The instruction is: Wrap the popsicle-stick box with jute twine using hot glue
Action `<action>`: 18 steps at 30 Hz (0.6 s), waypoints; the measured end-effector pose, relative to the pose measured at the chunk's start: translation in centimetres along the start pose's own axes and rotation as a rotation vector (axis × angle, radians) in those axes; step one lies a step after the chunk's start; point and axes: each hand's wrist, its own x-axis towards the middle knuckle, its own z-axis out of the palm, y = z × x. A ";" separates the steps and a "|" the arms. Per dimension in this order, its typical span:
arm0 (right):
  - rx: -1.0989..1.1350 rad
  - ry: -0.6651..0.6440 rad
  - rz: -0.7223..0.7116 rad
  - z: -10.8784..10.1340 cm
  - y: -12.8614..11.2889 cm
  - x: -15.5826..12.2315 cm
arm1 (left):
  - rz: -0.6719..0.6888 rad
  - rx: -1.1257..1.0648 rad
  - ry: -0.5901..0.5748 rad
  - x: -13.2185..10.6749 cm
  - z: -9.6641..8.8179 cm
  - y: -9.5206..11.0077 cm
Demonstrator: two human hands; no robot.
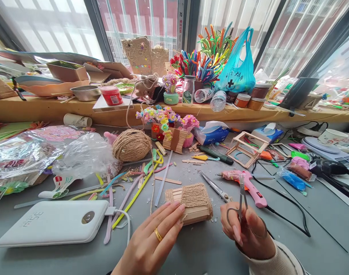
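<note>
A small box of wooden craft sticks point(197, 217), partly wrapped in jute twine point(195, 195), lies on the grey table in front of me. My left hand point(155, 238) rests on its left end with the fingers stretched out; the thumb is hidden. To the right of the box, my right hand point(245, 225) is closed around small metal scissors point(241, 198), their tips pointing up. Larger scissors point(214, 186) lie just behind, beside a pink hot glue gun point(253, 187). A clear glue stick point(163, 179) and a ball of twine point(132, 145) are farther back.
A white power bank point(54, 221) with a cable lies at left. Crumpled clear plastic point(85, 156) is behind it. The glue gun's black cord point(289, 219) loops at right. Pipe-cleaner flowers point(163, 116), a wooden frame point(247, 149) and a crowded ledge point(105, 114) stand at the back.
</note>
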 end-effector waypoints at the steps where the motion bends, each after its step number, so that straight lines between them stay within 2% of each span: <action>1: 0.018 0.025 0.001 -0.1 0.1 0.1 | -0.001 0.007 0.000 -0.1 0.0 0.0; 11: -0.200 0.294 -0.069 -0.2 0.6 0.5 | -0.033 0.002 0.028 -0.1 0.3 0.2; 18: -0.471 0.402 -0.212 -0.2 1.2 0.5 | -0.006 0.043 0.064 1.3 -0.1 0.3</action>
